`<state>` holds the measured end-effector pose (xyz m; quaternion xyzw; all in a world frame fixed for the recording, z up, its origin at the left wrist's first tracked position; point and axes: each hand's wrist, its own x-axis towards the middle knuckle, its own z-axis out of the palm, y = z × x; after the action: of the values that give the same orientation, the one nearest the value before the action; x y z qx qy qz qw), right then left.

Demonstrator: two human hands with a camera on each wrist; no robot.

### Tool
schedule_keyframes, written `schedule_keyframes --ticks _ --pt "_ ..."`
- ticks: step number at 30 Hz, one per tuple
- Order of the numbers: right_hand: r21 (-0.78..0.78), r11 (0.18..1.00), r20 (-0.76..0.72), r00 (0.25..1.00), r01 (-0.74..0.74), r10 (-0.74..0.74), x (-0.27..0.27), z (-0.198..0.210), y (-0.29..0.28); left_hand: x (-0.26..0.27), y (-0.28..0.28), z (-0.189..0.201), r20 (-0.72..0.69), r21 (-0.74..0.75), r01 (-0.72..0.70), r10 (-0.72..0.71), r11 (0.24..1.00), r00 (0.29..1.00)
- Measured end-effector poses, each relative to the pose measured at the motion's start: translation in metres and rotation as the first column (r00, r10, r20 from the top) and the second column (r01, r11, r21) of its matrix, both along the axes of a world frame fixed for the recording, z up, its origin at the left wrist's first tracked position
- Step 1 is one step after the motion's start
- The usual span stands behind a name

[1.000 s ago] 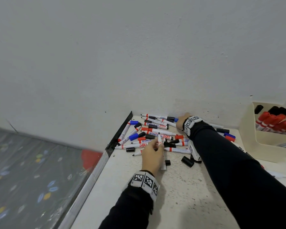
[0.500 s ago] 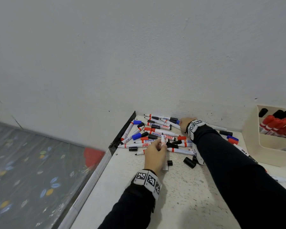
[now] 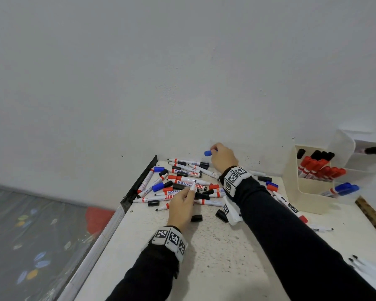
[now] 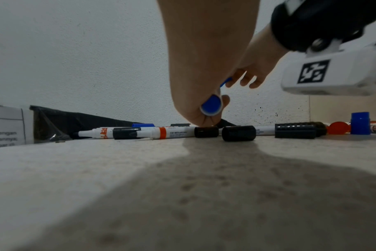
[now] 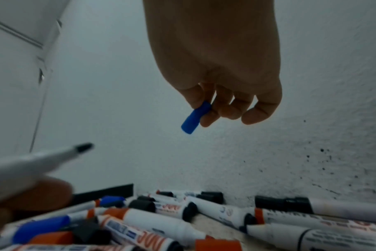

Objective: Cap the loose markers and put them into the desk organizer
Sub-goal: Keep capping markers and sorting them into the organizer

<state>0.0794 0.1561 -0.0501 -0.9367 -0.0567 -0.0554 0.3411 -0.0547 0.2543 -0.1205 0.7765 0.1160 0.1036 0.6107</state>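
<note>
A heap of loose markers point(image 3: 182, 181) and caps lies at the back left of the white table point(image 3: 215, 257). My left hand point(image 3: 182, 203) grips an uncapped white marker point(image 3: 192, 187), tip up; its blue end cap point(image 4: 211, 105) shows in the left wrist view, its dark tip point(image 5: 84, 147) in the right wrist view. My right hand point(image 3: 223, 157) is raised above the heap near the wall and pinches a blue cap point(image 3: 208, 152), also point(image 5: 195, 118), between thumb and forefinger. The cream desk organizer point(image 3: 306, 192) stands at the right with capped red and black markers in it.
Loose black caps point(image 3: 197, 218) lie near my left hand. A white wall rises right behind the heap. The table's left edge has a black strip point(image 3: 139, 181), with floor below. More markers point(image 3: 373, 272) lie at the front right, and a wooden ruler point(image 3: 371, 213) beside the organizer.
My right hand has lifted from the heap by the wall with a blue cap pinched in its fingers. My left hand has kept hold of the uncapped marker.
</note>
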Motion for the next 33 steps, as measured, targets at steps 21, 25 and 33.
schedule_keyframes --ticks 21,25,33 --pt "0.163 0.974 0.030 0.988 -0.156 0.154 -0.096 -0.017 -0.070 -0.011 -0.004 0.008 0.014 0.183 0.253 -0.260 0.950 0.966" --pt "0.120 0.973 0.003 0.980 -0.197 0.198 -0.103 -0.021 -0.072 -0.011 -0.005 0.008 -0.009 0.230 0.294 -0.300 0.928 0.954" --pt "0.060 0.982 -0.012 0.984 -0.177 0.178 -0.106 -0.025 -0.080 -0.009 -0.003 0.004 -0.027 0.287 0.264 -0.268 0.921 0.963"
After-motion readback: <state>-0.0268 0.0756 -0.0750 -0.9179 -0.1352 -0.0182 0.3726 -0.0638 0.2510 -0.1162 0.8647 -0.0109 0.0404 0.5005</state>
